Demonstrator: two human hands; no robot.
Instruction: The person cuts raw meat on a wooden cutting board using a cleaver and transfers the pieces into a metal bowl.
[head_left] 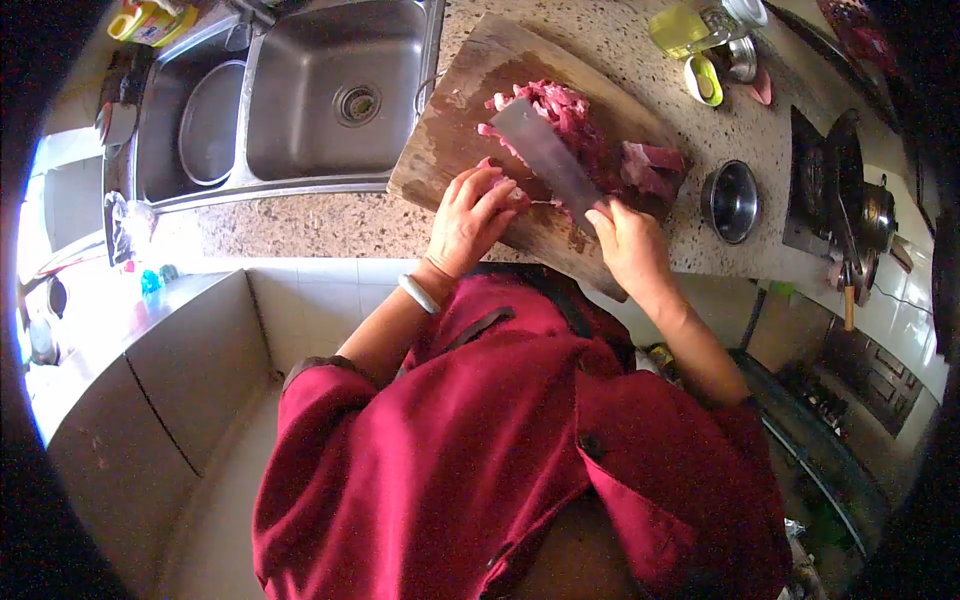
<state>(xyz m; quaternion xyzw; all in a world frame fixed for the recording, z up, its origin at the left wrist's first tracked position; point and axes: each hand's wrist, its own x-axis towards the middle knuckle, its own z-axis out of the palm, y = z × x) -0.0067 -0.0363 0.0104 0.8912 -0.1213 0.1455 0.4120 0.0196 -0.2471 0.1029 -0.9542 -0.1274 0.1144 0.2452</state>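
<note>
My right hand [630, 245] is closed round the handle of a cleaver [548, 158], whose broad blade slants up and left over the wooden cutting board [450, 130]. At the board's near edge my left hand [470, 220] presses curled fingers on a piece of raw meat [508, 190], partly hidden beneath them. Beyond the blade lies a heap of cut raw meat [555, 100], some of it covered by the cleaver. A larger chunk of meat [652, 170] rests on the board's right side.
Left of the board is a double steel sink [320, 90]. A dark metal bowl [732, 202] stands to the right on the speckled counter [300, 228]. Farther back are an oil jar [690, 32] and a small green-rimmed dish [704, 82]. A stove with a pan [845, 180] is at far right.
</note>
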